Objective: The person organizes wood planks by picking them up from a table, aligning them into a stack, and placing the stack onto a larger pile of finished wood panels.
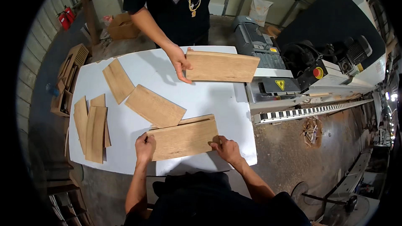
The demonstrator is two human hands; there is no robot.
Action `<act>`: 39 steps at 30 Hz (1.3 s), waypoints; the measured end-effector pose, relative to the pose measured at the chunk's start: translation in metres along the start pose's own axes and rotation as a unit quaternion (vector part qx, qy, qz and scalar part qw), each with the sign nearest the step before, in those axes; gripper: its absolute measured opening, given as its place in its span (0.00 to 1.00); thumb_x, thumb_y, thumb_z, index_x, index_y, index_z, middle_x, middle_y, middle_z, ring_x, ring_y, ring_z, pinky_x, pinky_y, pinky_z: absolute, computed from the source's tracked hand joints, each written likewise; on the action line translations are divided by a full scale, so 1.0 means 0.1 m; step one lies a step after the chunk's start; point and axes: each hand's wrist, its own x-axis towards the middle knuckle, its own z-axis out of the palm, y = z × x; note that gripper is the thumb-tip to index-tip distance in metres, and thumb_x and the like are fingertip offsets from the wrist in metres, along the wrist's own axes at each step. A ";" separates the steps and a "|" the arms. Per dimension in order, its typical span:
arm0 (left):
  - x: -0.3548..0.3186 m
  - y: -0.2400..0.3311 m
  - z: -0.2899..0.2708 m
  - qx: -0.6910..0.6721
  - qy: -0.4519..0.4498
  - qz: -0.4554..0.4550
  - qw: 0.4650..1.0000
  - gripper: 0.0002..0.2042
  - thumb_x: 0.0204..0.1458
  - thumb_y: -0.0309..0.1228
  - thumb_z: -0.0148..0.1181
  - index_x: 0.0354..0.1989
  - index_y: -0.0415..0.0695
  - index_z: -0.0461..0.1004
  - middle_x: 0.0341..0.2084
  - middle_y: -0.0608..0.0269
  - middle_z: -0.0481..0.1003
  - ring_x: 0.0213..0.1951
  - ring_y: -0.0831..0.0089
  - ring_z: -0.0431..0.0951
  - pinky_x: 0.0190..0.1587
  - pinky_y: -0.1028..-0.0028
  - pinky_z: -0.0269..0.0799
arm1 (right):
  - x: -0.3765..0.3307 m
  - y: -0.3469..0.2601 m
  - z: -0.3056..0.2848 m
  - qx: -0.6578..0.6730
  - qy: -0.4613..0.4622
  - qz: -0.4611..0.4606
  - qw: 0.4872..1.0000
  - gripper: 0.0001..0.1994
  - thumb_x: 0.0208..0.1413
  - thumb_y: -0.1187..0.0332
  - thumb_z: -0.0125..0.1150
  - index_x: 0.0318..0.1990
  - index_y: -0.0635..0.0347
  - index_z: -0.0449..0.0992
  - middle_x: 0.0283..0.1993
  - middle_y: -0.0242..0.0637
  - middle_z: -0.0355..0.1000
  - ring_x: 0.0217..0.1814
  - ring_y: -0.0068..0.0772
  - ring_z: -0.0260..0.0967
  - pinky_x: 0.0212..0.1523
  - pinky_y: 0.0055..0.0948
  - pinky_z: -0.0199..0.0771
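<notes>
A wooden plank (184,139), short and light brown, is held between my two hands near the front edge of the white table (209,100). My left hand (145,146) grips its left end, fingers curled over the edge. At the opposite end my right hand (228,148) pinches the corner. Just behind it another plank (197,121) shows only a strip. Beyond, a tilted plank (155,105) lies with its right corner by that strip. Across the table a co-worker's hand (180,62) holds a further plank (222,67) by its left end, beside the machine.
Several planks (96,134) overlap at the table's left, with one more plank (118,80) behind them. A machine with a motor (256,37), a red stop button (318,73) and a toothed conveyor track (314,111) borders the right side. A wooden crate (69,79) stands left; a fan (326,199) is lower right.
</notes>
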 end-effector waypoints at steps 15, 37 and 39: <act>0.02 -0.18 0.00 0.024 0.059 0.026 0.998 0.22 0.46 0.35 0.65 0.49 0.36 0.73 0.45 0.44 0.69 0.47 0.55 0.71 0.49 0.67 0.68 | 1.10 0.13 -0.18 0.180 0.112 0.028 0.977 0.45 0.45 0.57 0.71 0.65 0.67 0.52 0.58 0.54 0.65 0.46 0.45 0.73 0.39 0.35 0.76; 1.40 -0.24 -0.14 -0.298 0.020 -0.166 0.940 0.16 0.52 0.31 0.60 0.44 0.32 0.70 0.35 0.55 0.76 0.35 0.70 0.78 0.37 0.73 0.75 | 1.74 -0.37 0.23 0.323 0.108 -0.044 0.939 0.12 0.59 0.64 0.58 0.32 0.66 0.72 0.23 0.24 0.61 0.28 0.16 0.53 0.28 0.20 0.58; 1.48 -0.24 -0.10 -0.357 0.029 -0.202 0.912 0.11 0.51 0.29 0.60 0.39 0.36 0.71 0.32 0.59 0.76 0.32 0.71 0.78 0.34 0.72 0.76 | 1.66 -0.30 0.15 0.306 0.097 -0.032 0.947 0.13 0.59 0.63 0.59 0.32 0.67 0.72 0.24 0.24 0.62 0.29 0.16 0.53 0.30 0.19 0.58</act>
